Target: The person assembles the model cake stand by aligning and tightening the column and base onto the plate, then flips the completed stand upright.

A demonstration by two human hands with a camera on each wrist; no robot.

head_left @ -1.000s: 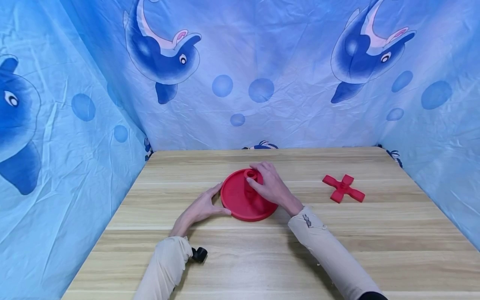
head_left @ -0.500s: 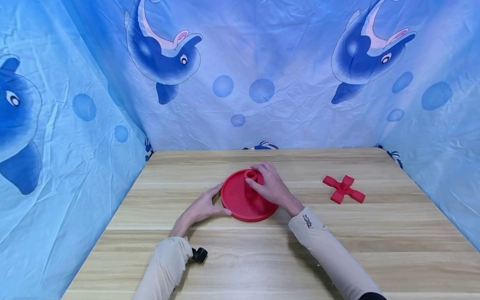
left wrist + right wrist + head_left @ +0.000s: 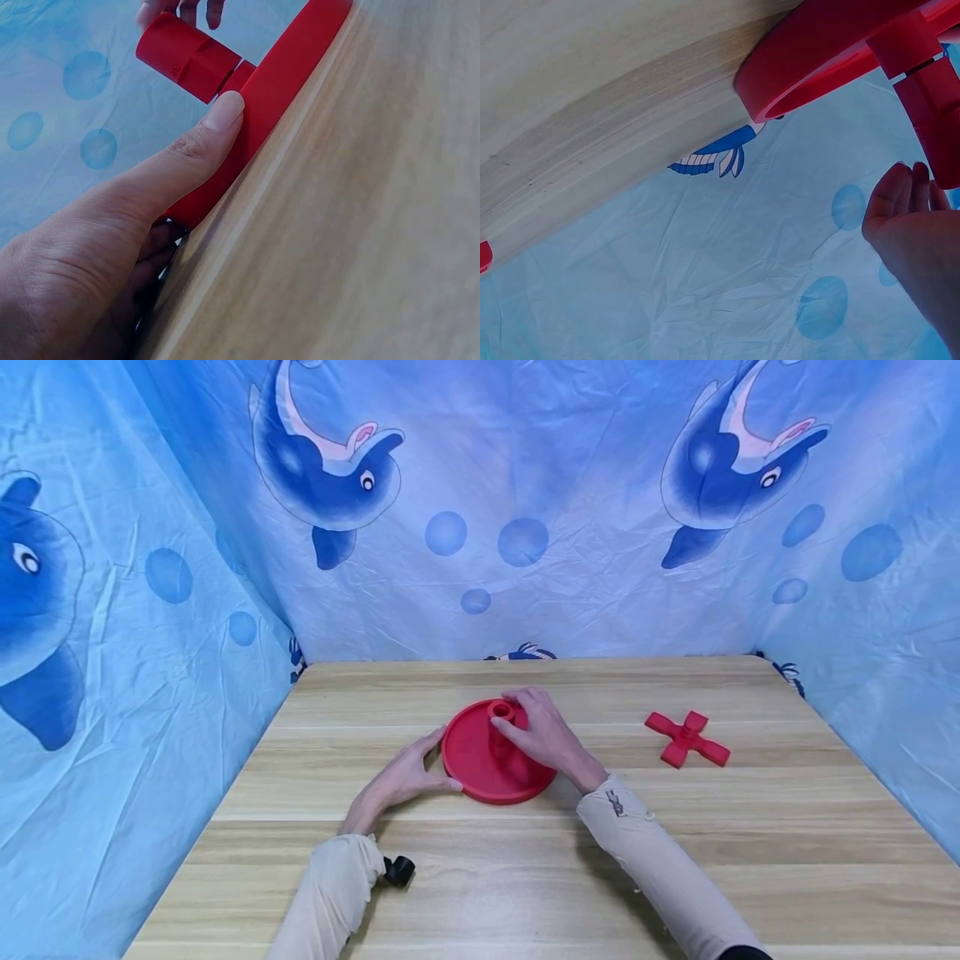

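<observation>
left hand (image 3: 401, 777): thumb and fingers grasping rim of red dish (image 3: 468, 764), flat on wooden table (image 3: 480, 868). right hand (image 3: 550, 735): thumb and fingers grasping red cylinder (image 3: 187, 60), upright on dish. red four-armed piece (image 3: 686, 739) on table, right of dish.

A red cross (image 3: 687, 738) lies on the table (image 3: 480, 885). Blue cloth (image 3: 592, 602) hangs behind, printed with dolphins (image 3: 322, 485) and bubbles (image 3: 523, 542); a print (image 3: 527, 652) partly hidden at the table's far edge is hard to make out.
</observation>
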